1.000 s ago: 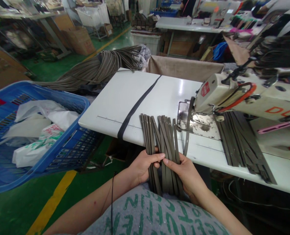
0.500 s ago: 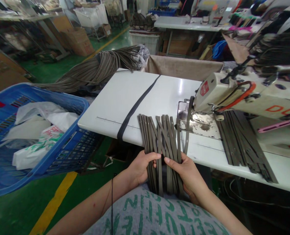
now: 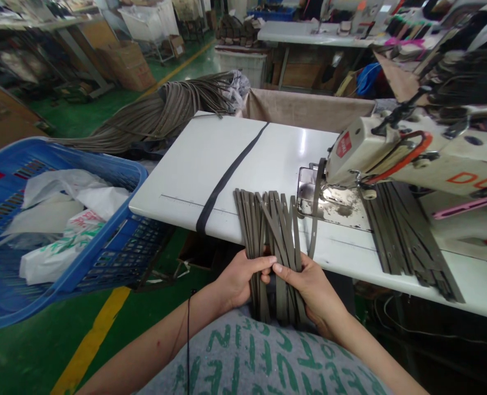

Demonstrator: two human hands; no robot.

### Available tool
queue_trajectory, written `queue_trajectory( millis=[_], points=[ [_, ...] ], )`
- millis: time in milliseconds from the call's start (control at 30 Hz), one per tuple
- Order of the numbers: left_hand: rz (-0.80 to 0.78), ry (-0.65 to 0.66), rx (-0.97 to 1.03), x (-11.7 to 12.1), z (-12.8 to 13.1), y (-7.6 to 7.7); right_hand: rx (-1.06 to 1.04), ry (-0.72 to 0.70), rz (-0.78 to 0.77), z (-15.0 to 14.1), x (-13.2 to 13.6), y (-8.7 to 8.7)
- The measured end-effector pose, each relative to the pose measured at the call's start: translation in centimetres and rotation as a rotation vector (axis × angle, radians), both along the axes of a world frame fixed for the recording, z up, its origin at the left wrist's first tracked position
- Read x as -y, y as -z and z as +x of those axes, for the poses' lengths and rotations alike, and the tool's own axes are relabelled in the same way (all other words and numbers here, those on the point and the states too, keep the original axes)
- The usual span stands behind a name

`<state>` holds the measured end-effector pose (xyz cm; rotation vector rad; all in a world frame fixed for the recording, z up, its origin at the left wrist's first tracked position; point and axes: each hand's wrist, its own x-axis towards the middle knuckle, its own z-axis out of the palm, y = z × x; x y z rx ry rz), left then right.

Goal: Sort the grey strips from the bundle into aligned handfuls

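Note:
Both hands grip a bundle of flat grey-brown straps [image 3: 282, 230] at the front edge of the white sewing table [image 3: 177, 164]. My left hand [image 3: 243, 277] is closed round the left part, its thumb lying across the straps. On the right part, my right hand [image 3: 313, 288] is closed, thumb on top and fingers behind. The thumbs nearly meet. Strap tops fan out over the table, and their lower ends hang before the grey shirt. One separate strap [image 3: 316, 219] runs from beneath the sewing machine head [image 3: 354, 145] to behind my right hand.
More straps [image 3: 408, 236] lie in a pile right of the needle plate [image 3: 342, 208]. A dark band [image 3: 227, 178] crosses the table. On the left stands a blue basket [image 3: 132, 230] holding plastic bags [image 3: 66, 247]. A large strap bundle [image 3: 164, 112] lies behind the table.
The straps in my hands are gathered closer together, and the thumbs have come nearer each other. One strap on the left part has shifted left into the others.

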<state>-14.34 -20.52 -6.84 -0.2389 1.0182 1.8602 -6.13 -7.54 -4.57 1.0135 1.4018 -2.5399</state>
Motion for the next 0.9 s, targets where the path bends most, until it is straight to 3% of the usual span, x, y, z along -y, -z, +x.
queue_trajectory(
  millis=[633, 900],
  points=[
    [-0.032, 0.020, 0.100, 0.09, 0.03, -0.08, 0.079, 0.001, 0.025, 0.19, -0.33, 0.42],
    [-0.017, -0.041, 0.114, 0.17, 0.13, 0.32, 0.050, -0.004, 0.071, 0.14, -0.16, -0.20]
  ],
)
